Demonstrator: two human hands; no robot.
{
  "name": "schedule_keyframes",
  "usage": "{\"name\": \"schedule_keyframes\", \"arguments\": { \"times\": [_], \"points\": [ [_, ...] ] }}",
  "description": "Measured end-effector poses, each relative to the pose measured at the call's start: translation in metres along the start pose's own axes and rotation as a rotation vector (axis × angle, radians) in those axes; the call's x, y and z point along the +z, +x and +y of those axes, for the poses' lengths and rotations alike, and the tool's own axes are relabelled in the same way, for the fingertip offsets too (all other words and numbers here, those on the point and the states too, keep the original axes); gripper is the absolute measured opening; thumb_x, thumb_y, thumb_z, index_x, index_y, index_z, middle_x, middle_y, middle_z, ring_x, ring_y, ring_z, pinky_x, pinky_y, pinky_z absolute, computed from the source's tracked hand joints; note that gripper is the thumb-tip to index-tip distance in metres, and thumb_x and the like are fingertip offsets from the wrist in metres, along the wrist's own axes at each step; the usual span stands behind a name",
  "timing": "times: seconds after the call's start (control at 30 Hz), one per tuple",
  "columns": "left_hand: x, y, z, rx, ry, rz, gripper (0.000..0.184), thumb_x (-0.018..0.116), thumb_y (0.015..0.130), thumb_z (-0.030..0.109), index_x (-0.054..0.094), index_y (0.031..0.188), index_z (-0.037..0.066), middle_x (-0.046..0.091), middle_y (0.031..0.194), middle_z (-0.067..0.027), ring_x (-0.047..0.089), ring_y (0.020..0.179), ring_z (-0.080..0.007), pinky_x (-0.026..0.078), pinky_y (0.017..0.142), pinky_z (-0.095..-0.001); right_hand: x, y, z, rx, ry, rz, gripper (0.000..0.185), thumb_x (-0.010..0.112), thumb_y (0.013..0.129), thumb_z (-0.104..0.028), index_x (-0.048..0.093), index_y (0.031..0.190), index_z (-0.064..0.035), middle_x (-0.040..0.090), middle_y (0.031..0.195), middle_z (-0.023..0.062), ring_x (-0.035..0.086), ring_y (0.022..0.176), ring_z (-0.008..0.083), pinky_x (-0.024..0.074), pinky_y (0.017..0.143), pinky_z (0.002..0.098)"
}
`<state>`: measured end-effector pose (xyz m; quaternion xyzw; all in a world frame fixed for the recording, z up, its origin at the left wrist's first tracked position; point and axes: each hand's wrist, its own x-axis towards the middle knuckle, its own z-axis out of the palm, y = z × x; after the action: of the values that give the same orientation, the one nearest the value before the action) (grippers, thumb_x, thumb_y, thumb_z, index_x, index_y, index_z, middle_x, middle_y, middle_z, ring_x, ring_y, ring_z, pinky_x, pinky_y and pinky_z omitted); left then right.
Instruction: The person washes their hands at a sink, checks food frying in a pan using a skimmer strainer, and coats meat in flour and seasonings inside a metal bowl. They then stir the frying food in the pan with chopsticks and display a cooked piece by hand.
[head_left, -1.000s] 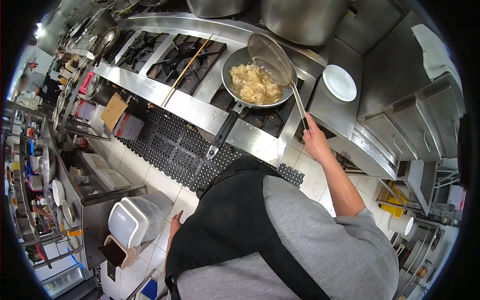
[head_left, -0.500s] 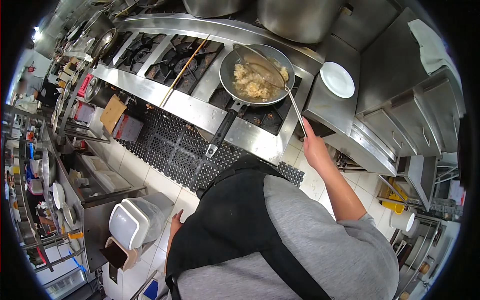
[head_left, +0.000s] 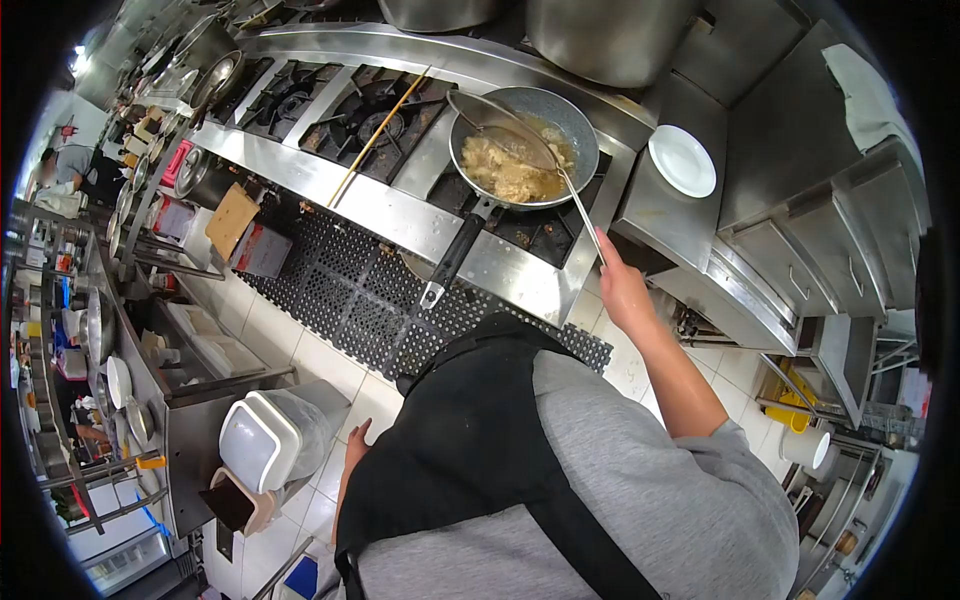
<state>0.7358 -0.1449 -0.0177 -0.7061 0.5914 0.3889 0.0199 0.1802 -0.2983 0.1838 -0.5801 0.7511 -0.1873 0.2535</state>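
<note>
My right hand [head_left: 624, 288] is closed around the long thin handle of a mesh skimmer [head_left: 500, 125]. The round head slants over the left side of a grey speckled frying pan [head_left: 578, 120], partly hiding what lies below. Golden, battered-looking food pieces [head_left: 515, 183] sit in bubbling oil in the pan; their exact kind cannot be made out. The pan rests on a stove burner, its black handle [head_left: 458, 248] pointing towards me, untouched. My left hand [head_left: 357, 442] hangs low beside my apron, fingers apart and holding nothing, partly hidden by the apron.
A long wooden stick [head_left: 380, 130] lies across the neighbouring burner. A white plate [head_left: 683, 161] sits on the steel counter right of the pan. Large pots [head_left: 610, 40] stand behind. A lidded bin [head_left: 260, 440] is at lower left, and another person [head_left: 75, 165] stands far left.
The skimmer head has shifted left and slightly up relative to the pan, and the food pieces sit differently in the oil. My right hand still grips the handle; my left hand stays low.
</note>
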Motion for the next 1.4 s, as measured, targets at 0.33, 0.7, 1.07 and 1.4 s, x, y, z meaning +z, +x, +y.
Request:
{"name": "schedule_keyframes", "arguments": {
  "times": [0.33, 0.7, 1.07, 1.4],
  "points": [
    [0.013, -0.008, -0.009, -0.029, -0.046, -0.018, 0.069, 0.074, 0.066, 0.025, 0.045, 0.128, 0.015, 0.040, 0.124, -0.0307, 0.036, 0.121, -0.0397, 0.033, 0.099, -0.0411, -0.006, -0.008, 0.012, 0.001, -0.071, -0.012, 0.062, 0.041, 0.084, -0.002, 0.018, 0.139, -0.0205, 0.056, 0.072, 0.0267, 0.055, 0.066, 0.0411, 0.0411, 0.062, 0.0477],
    [-0.008, -0.011, 0.020, -0.065, -0.072, -0.004, 0.068, 0.073, 0.067, 0.024, 0.045, 0.127, 0.014, 0.037, 0.127, -0.0311, 0.035, 0.122, -0.0387, 0.034, 0.099, -0.0391, 0.048, -0.010, 0.067, -0.045, 0.105, 0.321, 0.041, 0.041, 0.088, -0.007, 0.032, 0.128, -0.0101, 0.058, 0.084, 0.0270, 0.057, 0.074, 0.0432, 0.0431, 0.063, 0.0477],
    [-0.010, -0.004, 0.009, -0.078, -0.019, 0.021, 0.070, 0.076, 0.063, 0.023, 0.046, 0.127, 0.017, 0.036, 0.128, -0.0299, 0.035, 0.122, -0.0384, 0.035, 0.098, -0.0394, 0.088, -0.003, 0.091, 0.062, 0.117, 0.134, 0.030, 0.041, 0.087, -0.006, 0.041, 0.117, -0.0036, 0.057, 0.100, 0.0245, 0.055, 0.091, 0.0400, 0.0441, 0.077, 0.0440],
    [0.009, -0.011, -0.015, -0.106, -0.032, 0.024, 0.073, 0.078, 0.061, 0.026, 0.047, 0.127, 0.018, 0.038, 0.126, -0.0309, 0.035, 0.122, -0.0397, 0.035, 0.098, -0.0406, 0.115, 0.013, 0.089, -0.050, 0.184, 0.265, 0.014, 0.041, 0.090, -0.009, 0.045, 0.102, -0.0033, 0.058, 0.085, 0.0242, 0.057, 0.081, 0.0404, 0.0444, 0.069, 0.0446]
  ]
}}
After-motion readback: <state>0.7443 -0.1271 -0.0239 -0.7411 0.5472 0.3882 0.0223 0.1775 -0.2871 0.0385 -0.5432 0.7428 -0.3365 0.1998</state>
